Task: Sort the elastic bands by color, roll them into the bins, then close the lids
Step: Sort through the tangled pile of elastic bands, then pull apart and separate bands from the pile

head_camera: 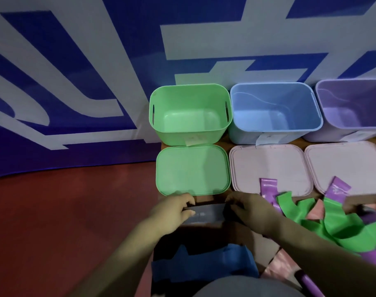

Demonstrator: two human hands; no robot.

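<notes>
Clearly early on, the left hand (pixel 174 207) and right hand (pixel 245 207) pinch a grey band (pixel 206 214) just before the green lid (pixel 192 169), while the bins (pixel 189 99) beyond it look empty, unlidded.

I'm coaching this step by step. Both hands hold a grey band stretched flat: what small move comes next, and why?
Probably roll the grey band from the left hand toward the right hand: it lies flat, unrolled, between them, and the green bin, blue bin and purple bin stand open.
</notes>
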